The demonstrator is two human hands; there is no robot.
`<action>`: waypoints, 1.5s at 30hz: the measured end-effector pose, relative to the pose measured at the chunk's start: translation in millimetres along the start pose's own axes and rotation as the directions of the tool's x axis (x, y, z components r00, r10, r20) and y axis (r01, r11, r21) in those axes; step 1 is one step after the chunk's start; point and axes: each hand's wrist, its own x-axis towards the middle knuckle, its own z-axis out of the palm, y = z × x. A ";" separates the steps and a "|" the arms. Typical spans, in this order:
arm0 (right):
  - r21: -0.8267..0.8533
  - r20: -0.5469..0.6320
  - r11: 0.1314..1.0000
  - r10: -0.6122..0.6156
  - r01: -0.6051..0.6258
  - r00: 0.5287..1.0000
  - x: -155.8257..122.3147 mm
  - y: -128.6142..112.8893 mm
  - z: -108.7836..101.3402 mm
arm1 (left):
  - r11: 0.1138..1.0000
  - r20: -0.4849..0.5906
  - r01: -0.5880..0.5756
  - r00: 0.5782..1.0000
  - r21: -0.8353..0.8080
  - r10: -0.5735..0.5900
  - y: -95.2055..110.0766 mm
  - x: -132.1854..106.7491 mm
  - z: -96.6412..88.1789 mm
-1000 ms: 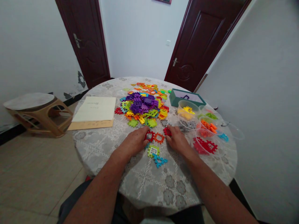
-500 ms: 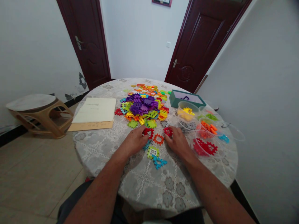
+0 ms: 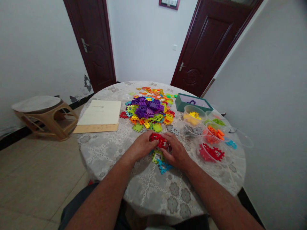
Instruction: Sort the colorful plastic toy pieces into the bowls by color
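Two red plastic building pieces [image 3: 158,140] are close together between my hands; whether they are joined I cannot tell. My left hand [image 3: 144,144] pinches the left part of the red, thumb in front. From the other side my right hand [image 3: 176,150] is closed on the right part. Just below my fingers lie a lime green square piece [image 3: 157,156] with a window pattern and a blue triangular piece [image 3: 164,166]. Behind my hands rises a heap of interlocking pieces, purple ones [image 3: 147,107] on top. The orange piece is hidden by my hands.
Clear tubs at the right hold red pieces [image 3: 212,152], orange pieces [image 3: 216,132], grey pieces [image 3: 195,130] and yellow pieces [image 3: 192,117]. A green box [image 3: 181,103] stands behind them. A notebook [image 3: 100,112] lies at the left; a stool [image 3: 43,116] stands beyond.
Both hands have come together, bringing their red pieces next to each other over the spot where the orange piece lay. The view has shifted slightly.
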 end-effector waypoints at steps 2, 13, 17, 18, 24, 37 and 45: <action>-0.046 -0.006 0.999 0.027 -0.028 1.000 -1.4 5.1 -4.3 | 0.997 -0.027 0.064 0.997 -0.041 -0.066 2.1 -0.4 -4.0; -0.240 0.194 0.947 0.262 -0.213 0.945 3.2 8.4 -15.7 | 0.904 -0.007 0.185 0.979 -0.386 -0.203 1.0 -1.4 -6.7; -0.071 0.035 0.855 0.518 -0.515 0.855 4.9 16.5 -16.2 | 0.890 0.031 0.223 0.973 -0.398 -0.230 2.3 -1.5 -4.7; 0.030 0.019 0.806 0.591 -0.592 0.806 4.7 19.2 -16.3 | 0.890 0.036 0.232 0.971 -0.392 -0.237 2.3 -1.4 -4.6; 0.518 0.128 0.547 0.711 -0.658 0.692 5.7 16.5 -14.8 | 0.886 0.083 0.230 0.973 -0.403 -0.215 2.4 -2.3 -3.2; 0.473 0.240 0.614 0.601 -0.633 0.762 6.2 -0.4 -4.8 | 0.970 0.211 0.123 0.974 -0.208 -0.079 6.9 -9.7 4.7; 0.623 0.332 0.476 0.556 -0.620 0.762 12.0 1.9 -5.5 | 0.995 0.202 0.045 0.979 -0.094 -0.026 7.4 -5.7 2.9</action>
